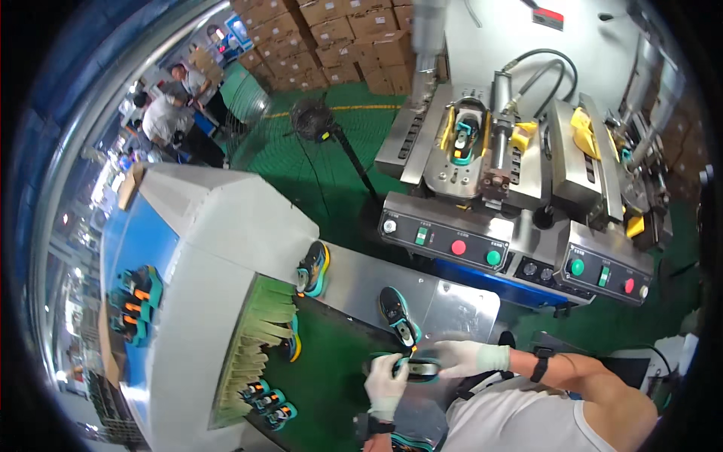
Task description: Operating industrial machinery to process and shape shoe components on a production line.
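The left hand grips a shoe; the right hand is blurred, its grip unclear. The shoe seems light and flexible, probably best held by its sides.

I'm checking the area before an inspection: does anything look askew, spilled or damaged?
I see no obvious spill or breakage. The strip curtain on the white housing looks untidy: its strips splay unevenly instead of hanging straight.

Shoes, conveyor and machines show a factory.
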A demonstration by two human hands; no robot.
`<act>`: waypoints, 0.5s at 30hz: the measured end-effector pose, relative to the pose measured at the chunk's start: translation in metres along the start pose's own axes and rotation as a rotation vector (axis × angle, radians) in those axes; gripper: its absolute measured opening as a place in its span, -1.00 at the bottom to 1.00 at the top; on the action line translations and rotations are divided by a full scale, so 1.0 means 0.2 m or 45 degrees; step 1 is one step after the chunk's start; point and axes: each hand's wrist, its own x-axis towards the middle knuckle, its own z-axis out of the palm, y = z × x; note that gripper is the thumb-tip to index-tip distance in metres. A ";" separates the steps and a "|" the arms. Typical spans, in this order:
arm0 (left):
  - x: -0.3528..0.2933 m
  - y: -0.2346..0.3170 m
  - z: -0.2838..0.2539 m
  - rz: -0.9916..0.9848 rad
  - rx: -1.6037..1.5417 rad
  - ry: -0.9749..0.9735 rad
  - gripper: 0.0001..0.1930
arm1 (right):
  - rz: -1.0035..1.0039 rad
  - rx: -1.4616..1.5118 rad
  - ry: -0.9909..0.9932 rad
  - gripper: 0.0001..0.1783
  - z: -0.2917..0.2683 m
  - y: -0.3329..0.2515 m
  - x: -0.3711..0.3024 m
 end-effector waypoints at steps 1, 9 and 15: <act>0.05 0.12 0.04 0.110 -0.012 -0.072 -0.75 | -0.023 -0.100 0.015 -0.06 -0.02 -0.12 0.02; 0.78 1.17 0.12 0.959 -0.292 -0.196 -0.75 | 0.137 0.392 0.507 -0.46 -0.62 -0.15 -0.16; 1.50 1.62 0.30 0.795 -0.394 -0.128 -0.64 | -0.166 1.478 0.506 -0.11 -1.05 -0.06 -0.66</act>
